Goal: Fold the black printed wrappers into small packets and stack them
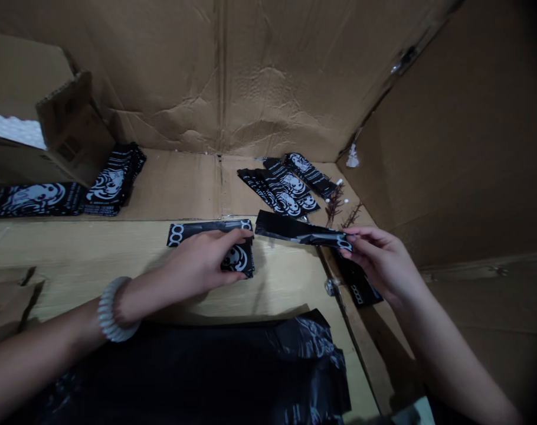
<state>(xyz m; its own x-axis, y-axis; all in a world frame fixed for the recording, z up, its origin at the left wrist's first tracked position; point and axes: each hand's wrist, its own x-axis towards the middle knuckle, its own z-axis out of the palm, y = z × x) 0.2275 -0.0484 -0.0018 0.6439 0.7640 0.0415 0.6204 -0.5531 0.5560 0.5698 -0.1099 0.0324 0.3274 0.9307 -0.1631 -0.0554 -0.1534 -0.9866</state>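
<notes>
My left hand (204,262) lies palm down on a black printed packet (215,245) that rests flat on the cardboard surface, its fingers curled over the packet's edge. My right hand (377,257) pinches one end of a long black packet (301,232) and holds it a little above the surface, pointing left. Under my right hand lies another black packet (359,286). A white coiled band circles my left wrist.
A fan of several black printed packets (286,186) lies at the back centre. A thick stack of the same packets (113,180) sits at the back left beside a cardboard box (51,127). Black plastic sheeting (215,372) covers the near edge. Cardboard walls enclose the back and right.
</notes>
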